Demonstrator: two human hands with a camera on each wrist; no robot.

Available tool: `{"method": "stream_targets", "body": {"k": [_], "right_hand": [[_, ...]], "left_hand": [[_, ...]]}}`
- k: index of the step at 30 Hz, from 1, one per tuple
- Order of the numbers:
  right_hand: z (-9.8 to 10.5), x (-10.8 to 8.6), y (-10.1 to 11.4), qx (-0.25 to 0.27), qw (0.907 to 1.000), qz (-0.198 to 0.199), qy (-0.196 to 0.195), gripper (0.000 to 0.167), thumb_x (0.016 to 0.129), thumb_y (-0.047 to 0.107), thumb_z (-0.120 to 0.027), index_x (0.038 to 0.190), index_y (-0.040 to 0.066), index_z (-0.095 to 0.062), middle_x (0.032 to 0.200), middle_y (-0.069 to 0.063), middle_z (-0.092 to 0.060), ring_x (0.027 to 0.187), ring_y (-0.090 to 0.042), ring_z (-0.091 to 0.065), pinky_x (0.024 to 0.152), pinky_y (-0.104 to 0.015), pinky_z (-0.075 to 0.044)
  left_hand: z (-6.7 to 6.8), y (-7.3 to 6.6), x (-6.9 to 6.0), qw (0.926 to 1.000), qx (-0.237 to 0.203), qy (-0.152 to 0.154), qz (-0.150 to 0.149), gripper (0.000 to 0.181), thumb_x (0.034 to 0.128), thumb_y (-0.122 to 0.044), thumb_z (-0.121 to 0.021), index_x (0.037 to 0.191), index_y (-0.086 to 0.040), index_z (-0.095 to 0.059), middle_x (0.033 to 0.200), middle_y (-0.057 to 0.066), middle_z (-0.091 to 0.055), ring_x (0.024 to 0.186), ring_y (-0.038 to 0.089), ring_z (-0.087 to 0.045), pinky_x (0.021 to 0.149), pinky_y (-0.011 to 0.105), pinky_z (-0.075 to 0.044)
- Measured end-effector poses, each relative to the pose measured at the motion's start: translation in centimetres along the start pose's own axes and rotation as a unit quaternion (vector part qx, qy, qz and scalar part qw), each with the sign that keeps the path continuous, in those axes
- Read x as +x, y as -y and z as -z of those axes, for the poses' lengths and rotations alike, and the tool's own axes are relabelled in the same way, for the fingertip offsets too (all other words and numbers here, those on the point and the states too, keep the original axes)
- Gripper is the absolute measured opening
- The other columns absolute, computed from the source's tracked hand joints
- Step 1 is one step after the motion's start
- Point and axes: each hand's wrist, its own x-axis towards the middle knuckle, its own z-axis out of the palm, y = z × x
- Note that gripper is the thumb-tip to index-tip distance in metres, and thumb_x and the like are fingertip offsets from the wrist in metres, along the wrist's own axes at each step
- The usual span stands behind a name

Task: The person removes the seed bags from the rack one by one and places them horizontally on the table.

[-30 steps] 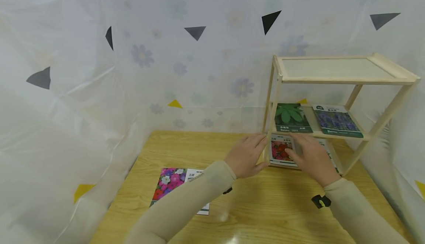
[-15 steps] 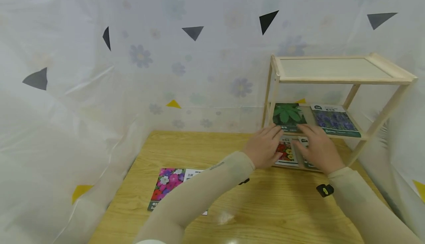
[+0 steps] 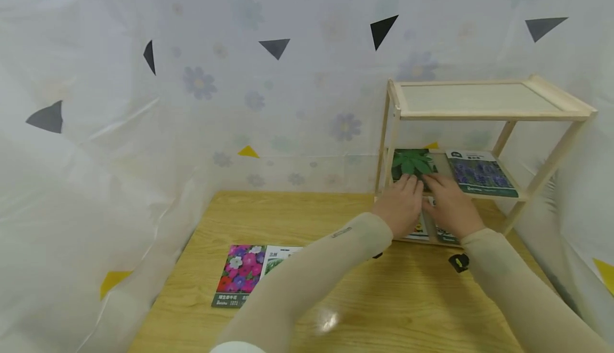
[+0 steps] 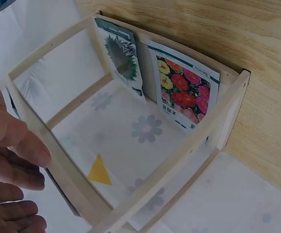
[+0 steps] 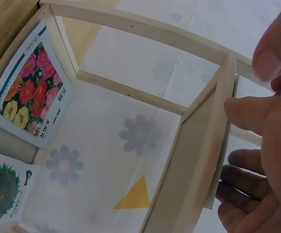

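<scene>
At the lower left of the head view, the pink-flower packet (image 3: 243, 267) lies on the table (image 3: 288, 211). Right of centre, the left hand (image 3: 399, 205) and the right hand (image 3: 452, 206) have loose, half-spread fingers, visibly gripping nothing, at the green-leaf packet (image 3: 411, 159) on the middle shelf (image 3: 441, 163); contact I cannot tell. Light, even pushes should straighten it beside the purple-flower packet (image 3: 482, 174) without bending.

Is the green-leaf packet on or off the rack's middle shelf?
On: head view shows the green-leaf packet lying on the middle shelf, partly hidden by the left hand.
</scene>
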Motion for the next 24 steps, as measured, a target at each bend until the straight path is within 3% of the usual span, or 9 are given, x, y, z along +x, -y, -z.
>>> {"method": "stream_targets", "body": {"k": [8, 12, 18, 24], "right_hand": [[0.1, 0.2, 0.4, -0.020, 0.9996, -0.004, 0.019, 0.058, 0.082, 0.010, -0.074, 0.129, -0.015, -0.050, 0.128, -0.032, -0.049, 0.118, -0.049, -0.044, 0.096, -0.060, -0.039], [0.0, 0.1, 0.2, -0.027, 0.9994, -0.007, 0.022, 0.060, 0.083, 0.013, -0.074, 0.129, -0.016, -0.049, 0.128, -0.033, -0.049, 0.118, -0.049, -0.044, 0.097, -0.061, -0.038], [-0.3, 0.1, 0.0, -0.026, 0.9985, -0.029, 0.038, 0.056, 0.087, 0.015, -0.069, 0.130, -0.015, -0.048, 0.129, -0.034, -0.048, 0.120, -0.049, -0.043, 0.099, -0.061, -0.036], [-0.8, 0.0, -0.1, -0.037, 0.9974, -0.036, 0.051, 0.050, 0.090, 0.020, -0.067, 0.128, -0.011, -0.054, 0.129, -0.030, -0.051, 0.120, -0.047, -0.046, 0.098, -0.059, -0.039]], "left_hand": [[-0.4, -0.9, 1.0, 0.9992, 0.018, 0.006, 0.036, 0.066, 0.0948, -0.040, -0.040, 0.144, 0.003, -0.037, 0.142, 0.016, -0.045, 0.134, 0.029, -0.038, 0.115, 0.037, -0.024], [-0.8, -0.9, 1.3, 0.9980, 0.021, 0.004, 0.059, 0.060, 0.0984, -0.038, -0.036, 0.142, 0.003, -0.041, 0.139, 0.016, -0.048, 0.131, 0.030, -0.041, 0.114, 0.039, -0.027], [-1.5, -1.1, 1.6, 0.9953, 0.021, 0.032, 0.088, 0.062, 0.1017, -0.040, -0.026, 0.145, 0.003, -0.036, 0.142, 0.016, -0.045, 0.133, 0.028, -0.040, 0.114, 0.038, -0.027], [-1.8, -1.4, 2.0, 0.9937, 0.007, 0.046, 0.102, 0.058, 0.1007, -0.036, -0.031, 0.143, 0.002, -0.040, 0.139, 0.015, -0.049, 0.129, 0.027, -0.045, 0.110, 0.033, -0.034]]}}
